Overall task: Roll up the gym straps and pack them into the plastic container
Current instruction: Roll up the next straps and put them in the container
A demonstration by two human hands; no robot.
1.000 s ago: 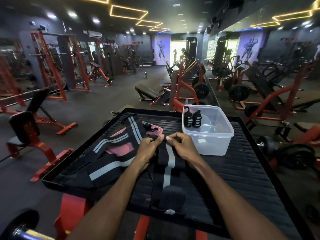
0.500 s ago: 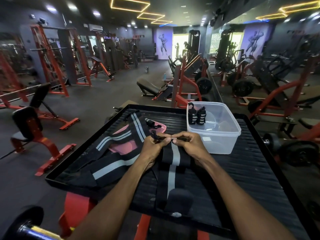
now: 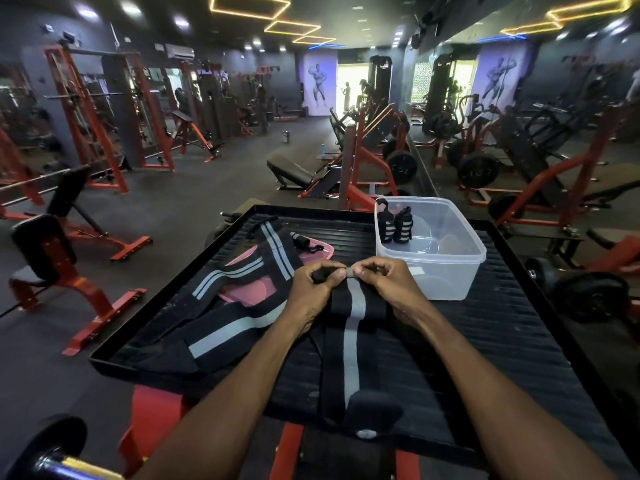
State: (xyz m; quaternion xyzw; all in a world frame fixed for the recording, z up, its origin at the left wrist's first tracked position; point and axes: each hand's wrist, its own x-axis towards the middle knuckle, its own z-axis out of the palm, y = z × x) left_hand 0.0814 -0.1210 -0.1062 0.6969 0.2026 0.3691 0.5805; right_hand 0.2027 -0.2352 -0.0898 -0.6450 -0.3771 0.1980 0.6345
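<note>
Both hands (image 3: 320, 289) (image 3: 382, 284) now pinch the strap (image 3: 355, 317) end, its first fold turned over — rolling has begun; box (image 3: 450, 271) waits.

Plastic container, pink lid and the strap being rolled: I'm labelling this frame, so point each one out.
plastic container (image 3: 450, 271), head view, on its clear front wall.
pink lid (image 3: 320, 252), head view, on its far right corner.
strap being rolled (image 3: 355, 327), head view, on its grey centre stripe below the hands.
</note>
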